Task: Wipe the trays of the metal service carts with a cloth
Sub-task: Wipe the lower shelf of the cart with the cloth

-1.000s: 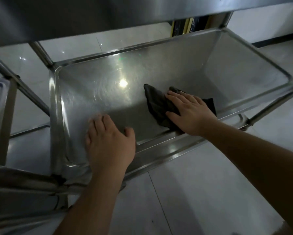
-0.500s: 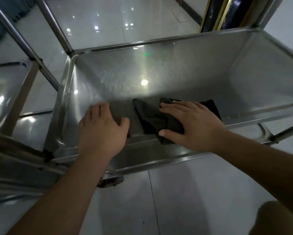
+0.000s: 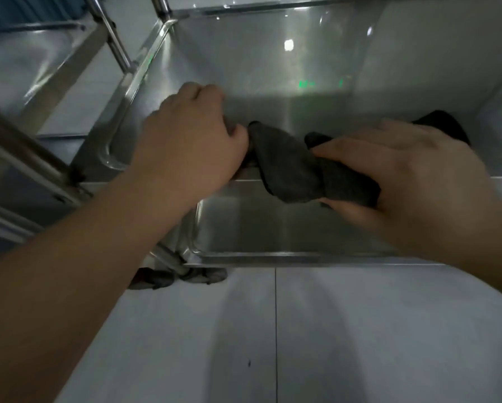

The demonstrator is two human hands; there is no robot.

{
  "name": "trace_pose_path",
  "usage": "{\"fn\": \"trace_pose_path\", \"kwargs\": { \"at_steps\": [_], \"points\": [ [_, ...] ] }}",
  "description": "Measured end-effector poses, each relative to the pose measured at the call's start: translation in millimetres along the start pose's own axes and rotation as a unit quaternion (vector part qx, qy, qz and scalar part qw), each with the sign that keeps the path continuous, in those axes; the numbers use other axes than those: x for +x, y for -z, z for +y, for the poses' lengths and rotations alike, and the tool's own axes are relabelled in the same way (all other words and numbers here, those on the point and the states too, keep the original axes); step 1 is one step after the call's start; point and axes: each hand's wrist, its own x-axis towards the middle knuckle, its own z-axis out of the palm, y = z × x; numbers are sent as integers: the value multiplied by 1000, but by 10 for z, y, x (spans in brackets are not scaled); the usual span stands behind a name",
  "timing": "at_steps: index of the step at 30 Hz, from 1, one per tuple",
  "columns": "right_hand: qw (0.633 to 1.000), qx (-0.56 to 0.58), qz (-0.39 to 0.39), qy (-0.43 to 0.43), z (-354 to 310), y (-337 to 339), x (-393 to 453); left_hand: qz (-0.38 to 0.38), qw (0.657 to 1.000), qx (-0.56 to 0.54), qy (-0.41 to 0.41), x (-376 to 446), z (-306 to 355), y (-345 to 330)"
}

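- The tray (image 3: pixel 273 68) of the metal service cart is the landmark here: a deep steel tub with a rolled near rim running across the middle of the view.
- The cloth (image 3: pixel 290 167) — dark, bunched and folded — drapes over that near rim, part inside the tray, part hanging on the outer side.
- The right hand (image 3: pixel 412 175) grips the cloth at the rim, thumb under the bundle and fingers curled over the top; a dark corner of cloth pokes out beyond the knuckles, inside the tray.
- The left hand (image 3: pixel 191 141) sits on the same rim, left of the cloth, fingers curled over the edge into the tray and the thumb touching the cloth's end. Whether it pinches the cloth or only steadies the cart, I cannot tell.
- Handling, as a judgement: the cloth looks soft, light and limp, so it will fold and slide on smooth steel — best held bunched in the palm, with flat pressure when wiping.
- The tray looks stiff and slick; the rim is the natural place to brace it.
- Below the tray lies a lower shelf (image 3: pixel 287 228), and to the tray's left stands a second cart (image 3: pixel 40 68) on the tiled floor (image 3: pixel 331 330).
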Motion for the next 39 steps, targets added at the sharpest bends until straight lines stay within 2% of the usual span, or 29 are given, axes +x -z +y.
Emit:
{"fn": "trace_pose_path", "kwargs": {
  "at_steps": [5, 8, 10, 12, 14, 17, 19, 23, 26, 28, 30, 32, 34, 35, 37, 39],
  "points": [
    [996, 61, 21, 54, -291, 20, -288, 54, 993, 33, -96, -279, -134, 89],
    [986, 134, -77, 60, -457, -296, -549, 78, 984, 2, -162, -596, -321, 91],
    [963, 158, -216, -30, -504, -619, -655, 93, 976, -15, -198, -836, -446, 31],
    [912, 197, -336, -131, -485, -979, -728, 114, 966, -18, -230, -1053, -569, -78],
    [884, 231, -362, -187, -469, -1307, -759, 140, 954, -16, -263, -1227, -707, -205],
    [885, 251, -336, -204, -484, -1623, -670, 109, 946, -32, -305, -1422, -934, -464],
    [887, 255, -320, -211, -510, -1793, -555, 27, 962, -43, -269, -1564, -1095, -701],
    [893, 279, -238, -259, -544, -2101, -311, -138, 982, -89, -96, -1654, -1419, -1098],
    [886, 303, -177, -304, -564, -2326, -100, -259, 963, -74, 23, -1504, -1769, -1278],
    [884, 309, -138, -323, -608, -2470, 52, -347, 936, -13, 62, -1407, -1987, -1351],
    [884, 313, -102, -331, -713, -2603, 214, -373, 922, -5, 101, -1341, -2124, -1378],
    [886, 319, -74, -327, -896, -2724, 379, -297, 935, -113, 157, -1299, -2176, -1395],
    [887, 331, -58, -317, -1100, -2883, 505, -167, 938, -229, 199, -1230, -2149, -1465],
    [892, 332, -66, -301, -1205, -2975, 551, -109, 929, -284, 210, -1194, -2111, -1520],
    [906, 315, -143, -244, -1379, -3187, 574, -26, 893, -404, 196, -1137, -1986, -1647],
    [920, 249, -266, -147, -1504, -3381, 530, 23, 848, -502, 167, -1090, -1860, -1740]
  ]
}}
